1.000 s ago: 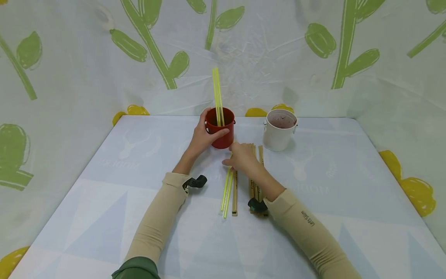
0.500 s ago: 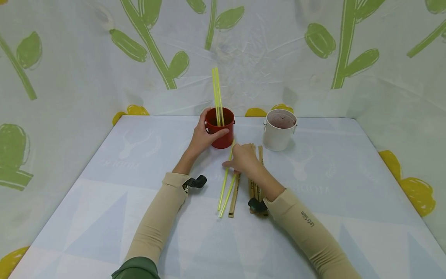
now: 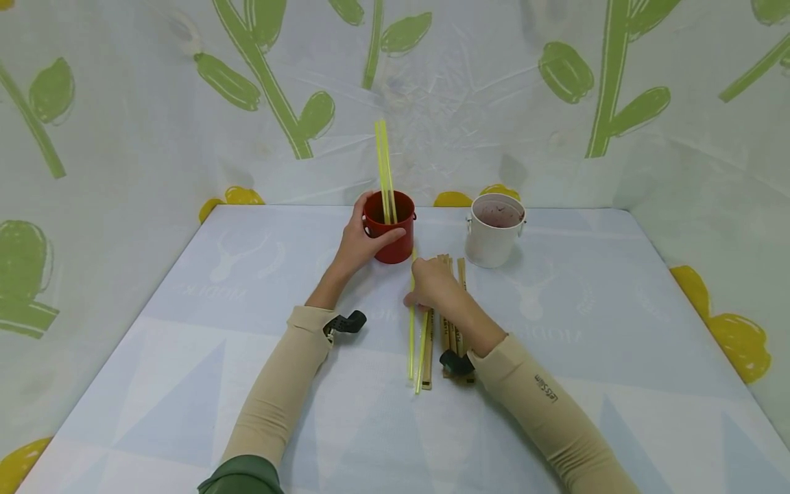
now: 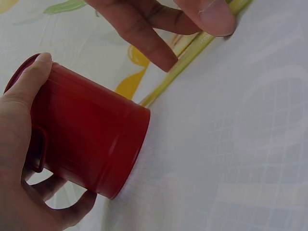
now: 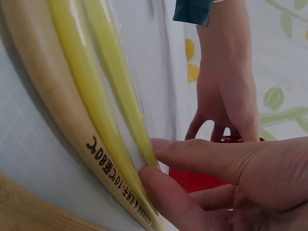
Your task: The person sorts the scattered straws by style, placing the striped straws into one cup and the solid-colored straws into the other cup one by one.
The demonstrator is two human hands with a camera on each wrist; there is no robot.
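My left hand [image 3: 358, 243] grips a small red metal bucket [image 3: 398, 243], thumb along its near side and the other fingers around the left and back. Yellow straws [image 3: 384, 161] stand inside it and rise well above its rim. Just right of the bucket, my right hand [image 3: 437, 283] pinches a yellow straw [image 3: 411, 350] lying on the table between thumb and index finger. Beside that straw lie a second yellow straw [image 5: 86, 72] and a straw in printed brown paper [image 5: 53, 82]. The far ends of these two are hidden under the right hand.
Several more brown-paper straws [image 3: 453, 336] lie under and beside the right wrist. A white metal bucket [image 3: 492, 240] stands at the back right of the pale blue tablecloth [image 3: 555, 412]. Behind the table's far edge hangs a leaf-patterned sheet [image 3: 463, 103].
The loose yellow straws and the nearest paper straw first swung their near ends left, then shifted right and straightened under my right hand. My left hand stayed on the red bucket.
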